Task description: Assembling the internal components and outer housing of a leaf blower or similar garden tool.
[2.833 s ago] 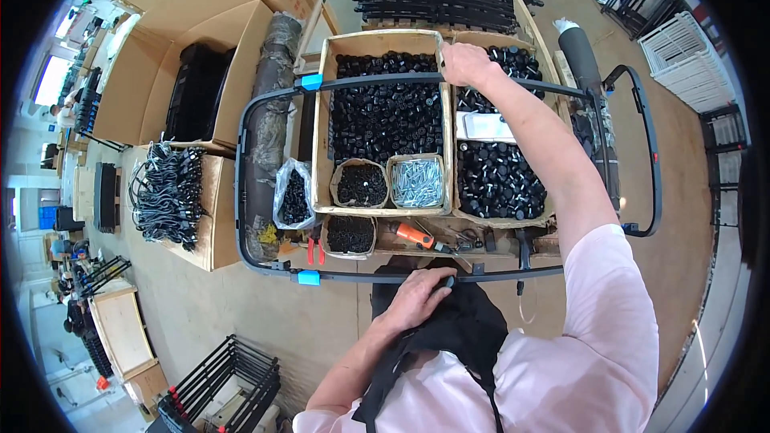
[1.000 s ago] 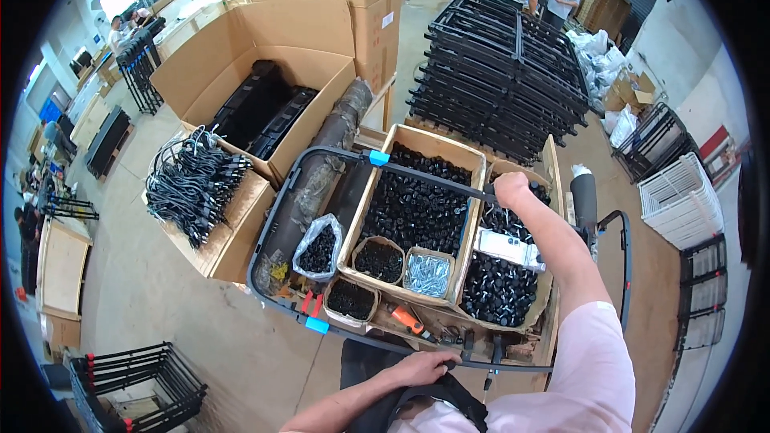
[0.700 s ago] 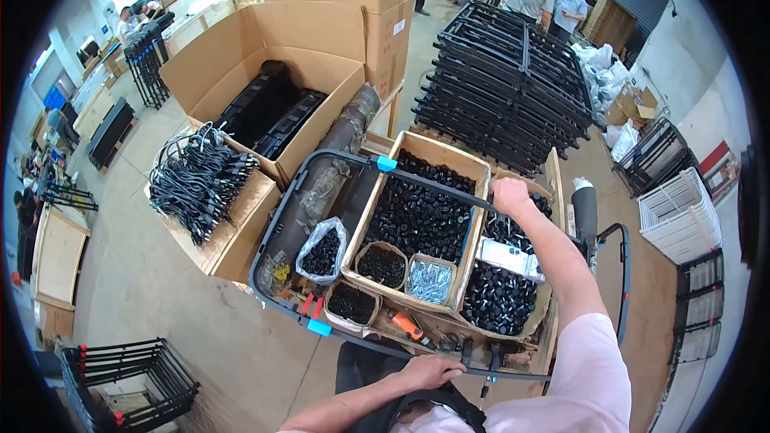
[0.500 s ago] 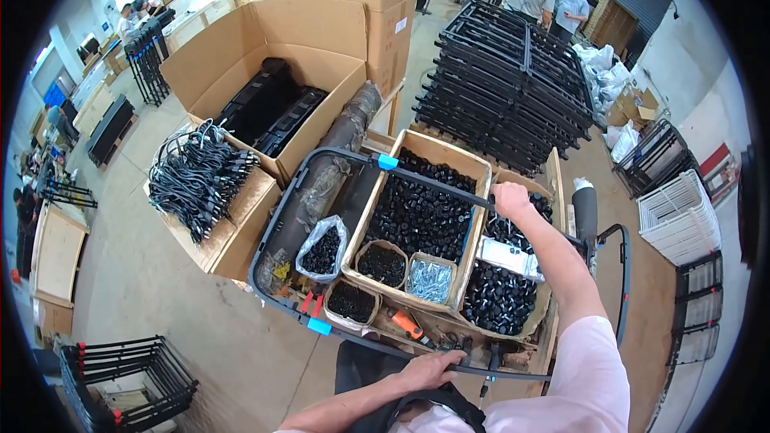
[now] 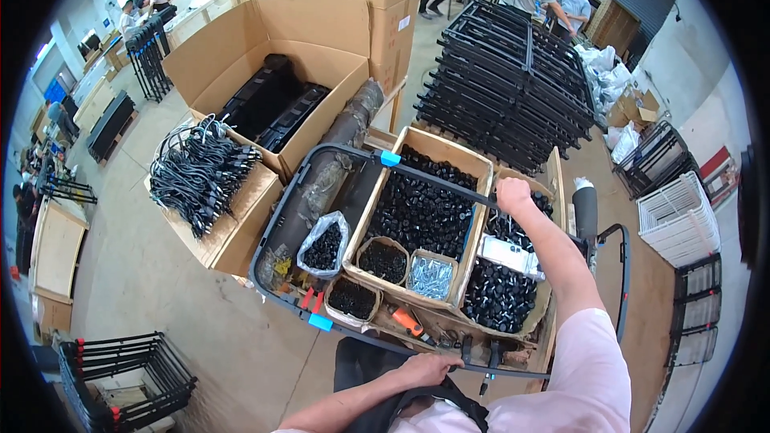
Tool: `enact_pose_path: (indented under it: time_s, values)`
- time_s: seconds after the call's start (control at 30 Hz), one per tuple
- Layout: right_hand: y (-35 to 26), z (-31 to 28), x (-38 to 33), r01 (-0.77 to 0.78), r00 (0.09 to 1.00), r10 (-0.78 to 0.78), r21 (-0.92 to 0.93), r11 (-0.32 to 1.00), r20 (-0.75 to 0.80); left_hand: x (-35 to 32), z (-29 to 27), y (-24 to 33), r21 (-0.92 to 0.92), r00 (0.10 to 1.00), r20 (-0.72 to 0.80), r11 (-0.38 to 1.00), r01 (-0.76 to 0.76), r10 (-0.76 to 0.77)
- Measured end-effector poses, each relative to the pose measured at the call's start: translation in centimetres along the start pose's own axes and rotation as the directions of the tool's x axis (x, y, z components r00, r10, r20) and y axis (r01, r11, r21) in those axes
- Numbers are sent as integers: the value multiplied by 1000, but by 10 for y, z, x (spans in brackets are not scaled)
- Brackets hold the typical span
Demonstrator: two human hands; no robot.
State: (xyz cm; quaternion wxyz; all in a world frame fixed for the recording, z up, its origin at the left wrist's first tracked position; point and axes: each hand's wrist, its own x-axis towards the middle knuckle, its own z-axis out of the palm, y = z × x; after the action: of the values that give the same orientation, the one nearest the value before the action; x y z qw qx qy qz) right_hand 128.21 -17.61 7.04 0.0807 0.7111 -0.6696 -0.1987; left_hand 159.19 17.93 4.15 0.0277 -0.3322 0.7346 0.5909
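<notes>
A long black tube frame (image 5: 441, 182) with rounded corners lies across several bins of parts. My right hand (image 5: 513, 195) is closed round its far bar. At the near bar, my left hand (image 5: 433, 370) grips with curled fingers. One blue clip (image 5: 391, 159) sits on the far bar and another blue clip (image 5: 321, 321) on the near bar. Inside the frame's outline are a wooden bin of black knobs (image 5: 425, 210), a small box of silver screws (image 5: 431, 276) and a plastic bag of small black parts (image 5: 323, 245).
An orange power tool (image 5: 407, 321) and red-handled pliers (image 5: 311, 300) lie by the near bar. Black cables (image 5: 200, 176) are heaped at left, beside an open carton (image 5: 321, 72). Stacked black frames (image 5: 505, 80) stand beyond. A white rack (image 5: 678, 219) is at right. People work at the back.
My hands and the frame stay almost in place, with a slight shift of the view. At the back, a person in grey stretches an arm out, and another person has stepped into sight.
</notes>
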Motion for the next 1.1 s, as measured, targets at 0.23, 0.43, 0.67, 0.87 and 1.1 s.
enact_pose_path:
  time_s: [0.23,0.43,0.67,0.87,1.1]
  values:
    - [-14,-11,-8,126,992,-128,83,989,11,-1,9,-5,99,978,-97,980,-174,183]
    - [-19,5,7,127,989,-131,56,990,65,3,5,4,198,973,-111,964,-180,205]
    - [-33,16,-2,17,996,5,231,973,-93,-12,12,-2,194,934,-254,960,-204,250]
    - [-51,31,-75,-76,977,132,300,951,-169,-27,-2,8,222,871,-416,958,-182,262]
    - [-127,-15,-325,560,700,-714,622,546,-3,-65,-26,-52,649,917,-361,752,118,168]
